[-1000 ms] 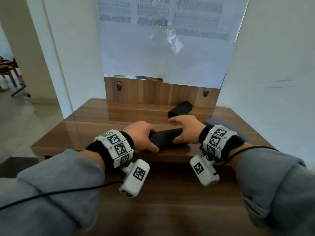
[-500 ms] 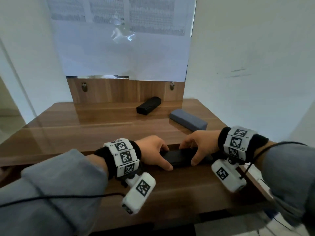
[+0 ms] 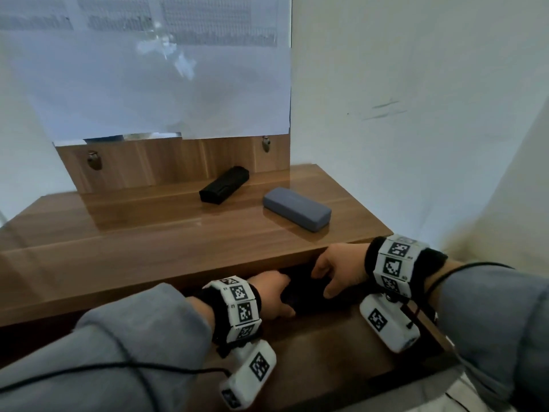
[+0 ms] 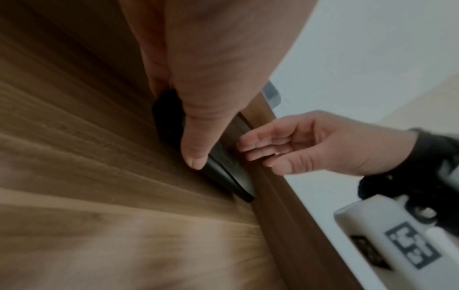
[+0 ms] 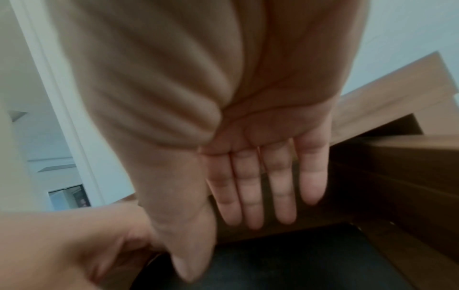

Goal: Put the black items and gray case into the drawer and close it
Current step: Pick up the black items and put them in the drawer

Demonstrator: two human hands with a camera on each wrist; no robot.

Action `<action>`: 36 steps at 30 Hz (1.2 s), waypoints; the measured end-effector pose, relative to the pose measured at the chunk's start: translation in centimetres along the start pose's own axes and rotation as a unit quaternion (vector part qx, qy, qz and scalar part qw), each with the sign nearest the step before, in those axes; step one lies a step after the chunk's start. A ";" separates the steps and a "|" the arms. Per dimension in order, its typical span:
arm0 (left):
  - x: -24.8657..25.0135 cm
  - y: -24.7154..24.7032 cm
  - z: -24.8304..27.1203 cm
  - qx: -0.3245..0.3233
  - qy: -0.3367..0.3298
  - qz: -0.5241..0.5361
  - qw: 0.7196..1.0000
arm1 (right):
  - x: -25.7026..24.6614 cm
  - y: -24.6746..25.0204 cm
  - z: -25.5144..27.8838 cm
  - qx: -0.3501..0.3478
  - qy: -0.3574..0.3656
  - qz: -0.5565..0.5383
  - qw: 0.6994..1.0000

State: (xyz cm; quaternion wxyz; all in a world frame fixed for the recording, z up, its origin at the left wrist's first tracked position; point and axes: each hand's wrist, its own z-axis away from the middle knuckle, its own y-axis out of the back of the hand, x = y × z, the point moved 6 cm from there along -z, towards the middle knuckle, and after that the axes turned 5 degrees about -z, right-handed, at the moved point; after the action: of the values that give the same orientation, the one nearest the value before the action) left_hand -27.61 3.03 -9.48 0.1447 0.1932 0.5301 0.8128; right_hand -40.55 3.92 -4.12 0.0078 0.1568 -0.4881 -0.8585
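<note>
1. Black item point(image 3: 306, 292) lies in the open drawer point(image 3: 341, 352), at its back.
2. My left hand point(image 3: 274, 295) grips its left end, thumb point(image 4: 196, 151) on top.
3. My right hand point(image 3: 338, 270) hovers above, fingers point(image 5: 255, 188) straight, holding nothing.
4. Second black item point(image 3: 224, 188) and gray case point(image 3: 297, 208) sit on the desktop point(image 3: 133, 233).

The right hand point(image 5: 223, 121) is seen from the wrist side, palm facing the camera, with four fingers point(image 5: 250, 188) extended straight and close together, pointing down. The thumb point(image 5: 191, 261) is extended downward at the left of the fingers. Below the fingertips a flat black rectangular item point(image 5: 298, 263) is seen lying on the brown wooden drawer floor point(image 5: 407, 259); contact between the thumb and the item cannot be determined because of blur. The left hand point(image 5: 74, 249) is recorded at lower left, just beside the thumb. At the right a brown wood-grain desk top point(image 5: 397, 92) is seen above a dark recess. White walls are seen at the left.
</note>
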 end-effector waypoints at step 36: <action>-7.5 12.9 1.0 0.294 0.124 0.147 0.936 | -1.9 0.4 -1.2 0.013 0.020 -0.047 0.999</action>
State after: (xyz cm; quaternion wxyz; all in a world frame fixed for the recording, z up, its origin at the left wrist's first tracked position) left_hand -20.94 -4.60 1.48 -0.1064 0.2002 0.7246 0.6508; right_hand -38.43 3.08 -3.85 -0.0243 0.1967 -0.4910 -0.8483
